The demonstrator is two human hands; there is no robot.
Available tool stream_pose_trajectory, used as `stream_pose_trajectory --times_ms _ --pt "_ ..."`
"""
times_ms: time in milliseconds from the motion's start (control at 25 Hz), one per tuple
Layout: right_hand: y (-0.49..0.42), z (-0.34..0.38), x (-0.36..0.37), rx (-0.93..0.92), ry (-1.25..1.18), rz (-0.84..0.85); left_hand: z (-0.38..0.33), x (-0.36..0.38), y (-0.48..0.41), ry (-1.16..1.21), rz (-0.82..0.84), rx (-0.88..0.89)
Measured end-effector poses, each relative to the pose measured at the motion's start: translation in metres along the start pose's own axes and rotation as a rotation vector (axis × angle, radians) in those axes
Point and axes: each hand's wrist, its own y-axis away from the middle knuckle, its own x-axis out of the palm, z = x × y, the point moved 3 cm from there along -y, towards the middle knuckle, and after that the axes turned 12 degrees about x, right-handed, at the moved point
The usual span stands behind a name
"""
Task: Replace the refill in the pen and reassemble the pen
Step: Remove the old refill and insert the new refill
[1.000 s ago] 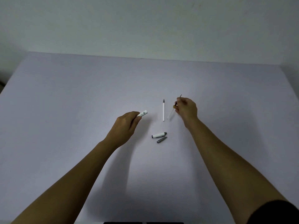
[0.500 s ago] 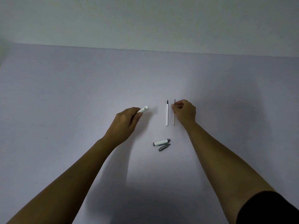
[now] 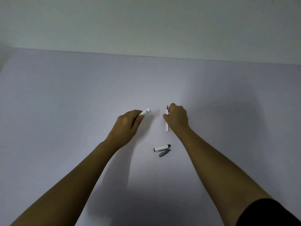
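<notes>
My left hand (image 3: 128, 126) is closed around a white pen barrel (image 3: 145, 112), whose printed end sticks out up and to the right. My right hand (image 3: 177, 119) rests on the table over a white refill (image 3: 167, 127) with a dark tip, thumb on its left side and fingers on its right, pinching it. The refill still lies flat, pointing away from me. Nearer to me lie the white pen cap (image 3: 162, 147) and the grey tapered tip section (image 3: 164, 153), side by side. The thin second refill is hidden under my right hand.
Everything sits on a wide pale lilac table (image 3: 65, 111) that meets a plain wall at the back. My dark sleeve shows at the lower right corner.
My right hand laid the thin refill down beside the white one, then shifted left onto the white refill. My left hand kept hold of the barrel.
</notes>
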Motion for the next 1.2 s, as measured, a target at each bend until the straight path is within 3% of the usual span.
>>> stream_pose_trajectory --times_ms 280,360,440,520,1040,1200 --pt "0.009 0.011 -0.009 0.097 -0.171 -0.012 0.003 -0.014 0.011 -0.017 0.002 -0.005" --pt "0.016 0.015 -0.027 0.197 -0.461 0.059 0.002 -0.017 0.015 -0.006 0.017 -0.024" --pt "0.032 0.021 -0.045 0.301 -0.909 0.178 -0.002 -0.015 0.018 0.018 0.055 -0.058" --pt "0.049 0.025 -0.061 0.293 -1.122 0.196 -0.009 -0.015 0.022 0.043 0.074 -0.063" --pt "0.117 0.035 -0.098 0.176 -1.232 0.126 -0.057 -0.037 0.048 0.111 0.05 -0.049" --pt "0.121 0.037 -0.094 0.178 -1.282 0.206 -0.06 -0.038 0.048 0.136 0.049 -0.075"
